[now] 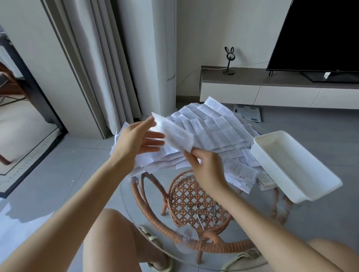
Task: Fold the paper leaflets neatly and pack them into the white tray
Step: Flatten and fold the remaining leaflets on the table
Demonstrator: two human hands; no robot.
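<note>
Glass-topped rattan table [229, 247] below. Heaped across its far half: loose leaflets [215, 130]. At the right edge, resting partly on the heap: white tray [277, 173]. Raised above the heap: one blurred leaflet [176, 134], near corner pinched by right hand [208, 169]. Left hand [138, 139] at its far end, fingers straight and spread.

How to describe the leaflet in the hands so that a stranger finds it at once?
On the round glass table lies a heap of printed leaflets. Above its left side one leaflet is raised, the right hand pinching its near end, the left hand at its far end. The others lie in the heap.
</note>
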